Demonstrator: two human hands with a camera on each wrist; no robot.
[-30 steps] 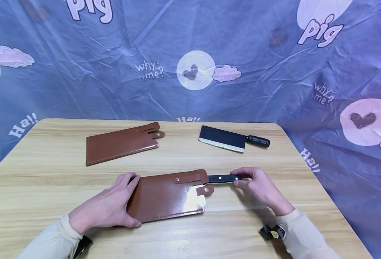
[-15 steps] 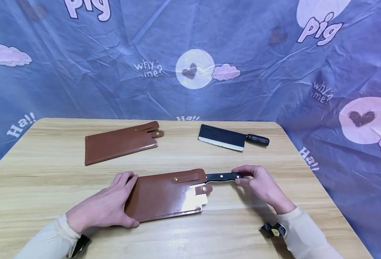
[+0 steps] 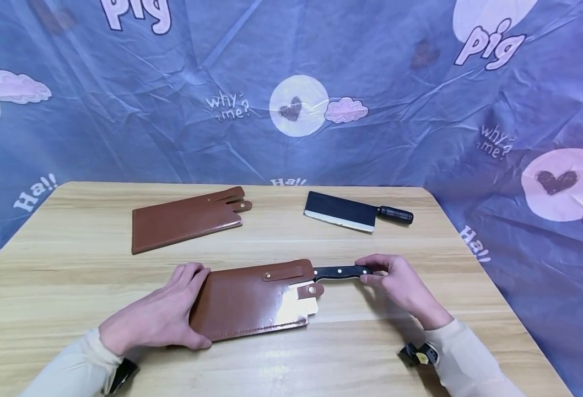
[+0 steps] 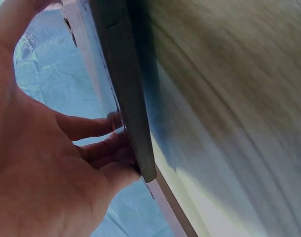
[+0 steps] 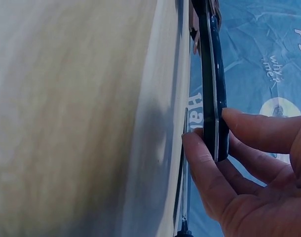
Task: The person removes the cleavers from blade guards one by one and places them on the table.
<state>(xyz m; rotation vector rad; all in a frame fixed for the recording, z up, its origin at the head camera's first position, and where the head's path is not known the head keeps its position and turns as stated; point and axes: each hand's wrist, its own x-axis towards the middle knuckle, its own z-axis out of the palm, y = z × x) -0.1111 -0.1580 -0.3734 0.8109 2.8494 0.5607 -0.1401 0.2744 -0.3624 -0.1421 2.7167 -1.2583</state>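
A brown leather sheath [image 3: 249, 300] lies on the wooden table [image 3: 73, 264] near its front, with a cleaver inside it. A strip of bright blade [image 3: 298, 309] shows at the sheath's mouth, and the black handle [image 3: 338, 272] sticks out to the right. My left hand [image 3: 160, 317] grips the sheath's closed left end, thumb under its near edge and fingers on top. In the left wrist view the left hand [image 4: 56, 163] holds the sheath's edge [image 4: 128, 98]. My right hand [image 3: 395, 284] pinches the handle's end; the right wrist view shows the right hand [image 5: 239, 163] with finger and thumb on the handle [image 5: 213, 89].
A second, empty brown sheath [image 3: 187, 219] lies at the back left of the table. A bare cleaver [image 3: 353, 212] with a dark blade and black handle lies at the back right. A blue printed sheet [image 3: 291, 82] hangs behind and falls past the table's right edge.
The cleaver has slid a little further left into the sheath, so slightly less blade shows. Both hands keep their holds.
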